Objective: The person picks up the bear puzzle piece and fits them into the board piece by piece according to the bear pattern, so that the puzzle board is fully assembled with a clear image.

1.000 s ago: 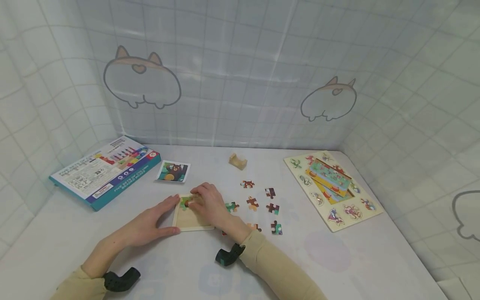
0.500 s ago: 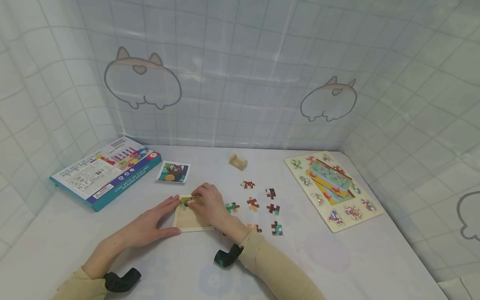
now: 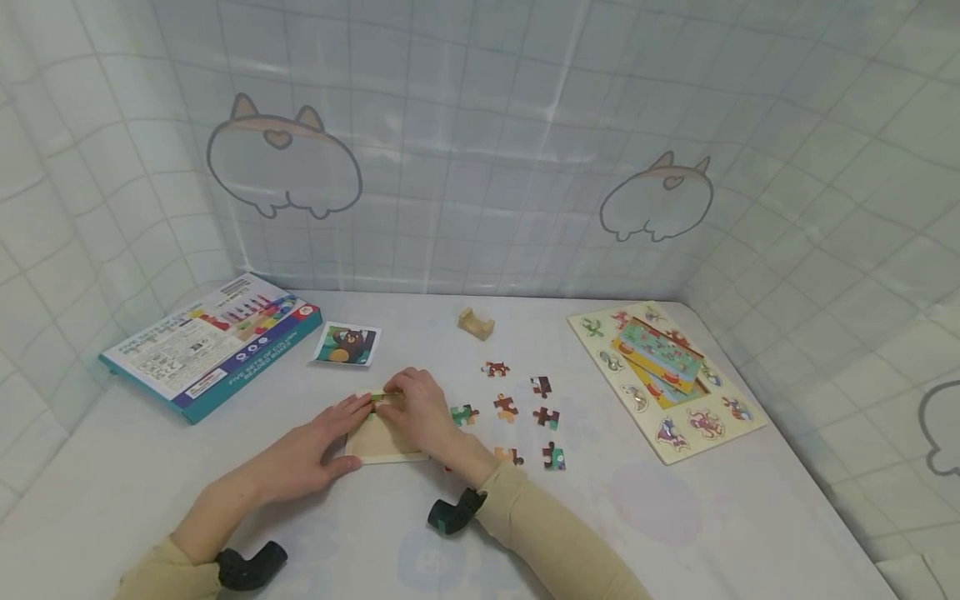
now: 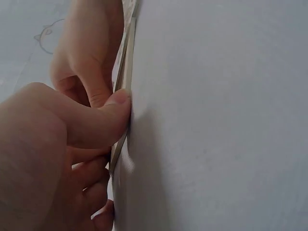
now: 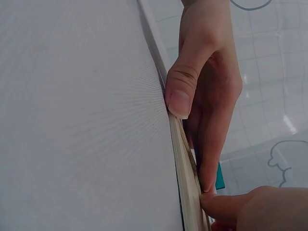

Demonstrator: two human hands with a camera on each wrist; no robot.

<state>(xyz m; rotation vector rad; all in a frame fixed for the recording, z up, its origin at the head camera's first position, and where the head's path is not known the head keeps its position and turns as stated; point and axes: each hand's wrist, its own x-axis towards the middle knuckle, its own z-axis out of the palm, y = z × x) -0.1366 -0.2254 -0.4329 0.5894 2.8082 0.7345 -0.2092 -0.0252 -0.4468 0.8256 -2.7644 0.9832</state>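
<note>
The shallow wooden puzzle tray (image 3: pixel 378 443) lies on the table between both hands. My left hand (image 3: pixel 296 454) reaches along its left side, fingers extended over the far left corner and thumb at the near left corner. In the left wrist view, that thumb (image 4: pixel 118 103) presses the tray's edge. My right hand (image 3: pixel 426 417) comes over the tray from the right, its curled fingers and thumb pinching a green puzzle piece (image 3: pixel 386 397) at the far rim, mostly hidden. The right wrist view shows the fingertips of both hands meeting at the rim.
Several loose jigsaw pieces (image 3: pixel 505 407) lie right of the tray. Behind it are a bear picture card (image 3: pixel 347 344) and a small wooden holder (image 3: pixel 476 323). A boxed toy set (image 3: pixel 213 342) stands left; a peg puzzle board (image 3: pixel 667 446) lies right.
The left fingers have slid right over the tray's far left corner, covering the green and brown pieces seen there before. The right hand has hardly moved.
</note>
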